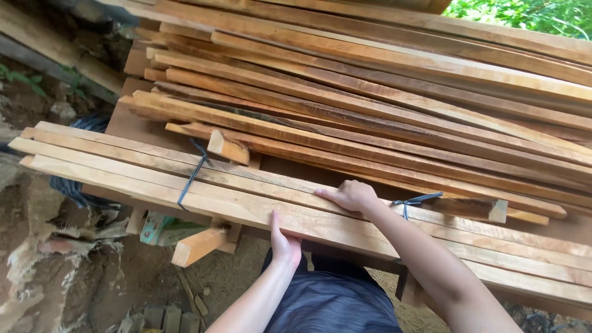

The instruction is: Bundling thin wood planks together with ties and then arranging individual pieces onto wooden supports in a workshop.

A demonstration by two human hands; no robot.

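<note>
- Soft, even daylight; pale stacked wooden planks (370,80) brightest.
- Overexposed green foliage (524,12) top right.
- Deep shadow beneath the stack.
- Sharp focus, slight wide-angle bowing at the edges.

Wood planks (185,185) rough-sawn, matt; dark plastic strap (192,174).

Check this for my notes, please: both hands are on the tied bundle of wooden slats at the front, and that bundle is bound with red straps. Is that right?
Not quite. The straps are dark blue-grey, not red, as the head view shows. The rest holds: the left hand grips the near edge of the tied bundle of slats, and the right hand lies flat on top of it.
</note>
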